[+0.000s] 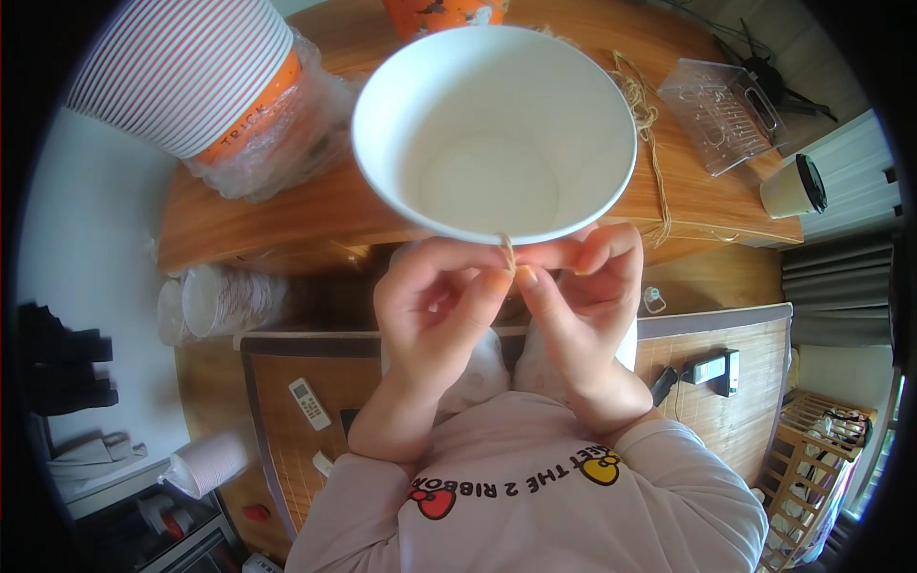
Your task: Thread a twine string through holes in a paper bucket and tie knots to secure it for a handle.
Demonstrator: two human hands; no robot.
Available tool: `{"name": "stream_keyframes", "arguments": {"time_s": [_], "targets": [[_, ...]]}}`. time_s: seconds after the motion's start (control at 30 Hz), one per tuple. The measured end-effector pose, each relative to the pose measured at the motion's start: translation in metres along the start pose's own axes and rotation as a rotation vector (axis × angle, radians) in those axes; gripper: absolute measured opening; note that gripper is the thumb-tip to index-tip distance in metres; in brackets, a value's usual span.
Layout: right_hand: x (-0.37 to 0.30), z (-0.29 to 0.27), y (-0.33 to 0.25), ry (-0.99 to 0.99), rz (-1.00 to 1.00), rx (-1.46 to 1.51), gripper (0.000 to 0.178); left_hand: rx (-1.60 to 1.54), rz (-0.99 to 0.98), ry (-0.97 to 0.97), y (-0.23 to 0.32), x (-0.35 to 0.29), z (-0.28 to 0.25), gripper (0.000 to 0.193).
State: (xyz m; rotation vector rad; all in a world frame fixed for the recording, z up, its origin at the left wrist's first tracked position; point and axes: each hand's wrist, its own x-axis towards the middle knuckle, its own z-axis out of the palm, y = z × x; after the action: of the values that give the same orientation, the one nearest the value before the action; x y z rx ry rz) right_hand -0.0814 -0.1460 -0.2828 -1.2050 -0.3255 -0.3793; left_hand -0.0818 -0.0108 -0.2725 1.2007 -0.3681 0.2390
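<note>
1. Head view: the left hand (420, 306) is curled, its thumb and pointing finger pinched on a bit of tan string (508, 252).
2. The right hand (587, 310) is curled too, its thumb and pointing finger pinched on the same string, right beside the left thumb.
3. The string is at the near rim of a big white bucket (492, 124).
4. The bucket's open top faces up by the wooden table's (306, 218) front edge.
</note>
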Motion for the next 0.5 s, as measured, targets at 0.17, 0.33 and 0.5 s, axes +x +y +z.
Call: {"name": "stream_keyframes", "arguments": {"time_s": [0.17, 0.33, 0.5], "targets": [[0.0, -0.001, 0.002, 0.001, 0.012, -0.011, 0.04, 0.016, 0.022, 0.019, -0.004, 0.002, 0.002, 0.009], [-0.001, -0.002, 0.005, 0.01, 0.007, 0.003, 0.038, 0.154, 0.109, 0.018, -0.014, 0.001, -0.001, 0.01], [-0.002, -0.004, 0.007, 0.015, -0.021, -0.017, 0.037, 0.299, 0.211, 0.007, -0.021, 0.0, -0.006, 0.009]]}}
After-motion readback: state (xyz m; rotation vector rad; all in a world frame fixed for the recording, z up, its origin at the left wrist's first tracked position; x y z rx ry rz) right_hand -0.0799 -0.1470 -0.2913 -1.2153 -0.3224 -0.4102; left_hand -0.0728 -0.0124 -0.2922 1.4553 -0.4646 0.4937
